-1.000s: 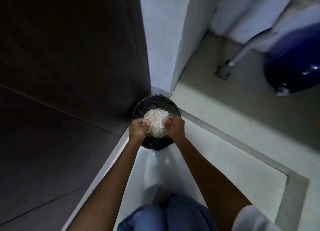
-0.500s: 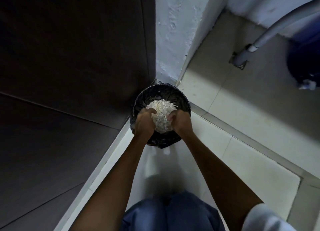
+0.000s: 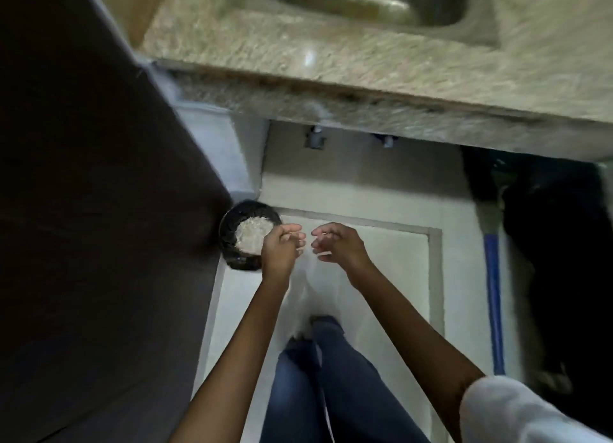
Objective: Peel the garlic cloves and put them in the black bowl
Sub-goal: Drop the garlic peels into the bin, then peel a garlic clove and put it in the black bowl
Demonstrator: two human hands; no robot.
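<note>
Beside the dark cabinet (image 3: 99,210), black bin (image 3: 229,230) partly behind left hand (image 3: 282,250).

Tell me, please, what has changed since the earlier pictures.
Both hands have come away from the black container: the left hand and right hand now hang apart, to its right, fingers loosely curled. The container and its pale contents stayed where they were.

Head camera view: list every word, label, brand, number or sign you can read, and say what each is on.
None: no text can be read anywhere in this view.
Black container on the floor: no label shows.
Countertop and sink: speckled stone and bare metal, motion-blurred, no markings.
Blue handle at the right: no print visible.
</note>
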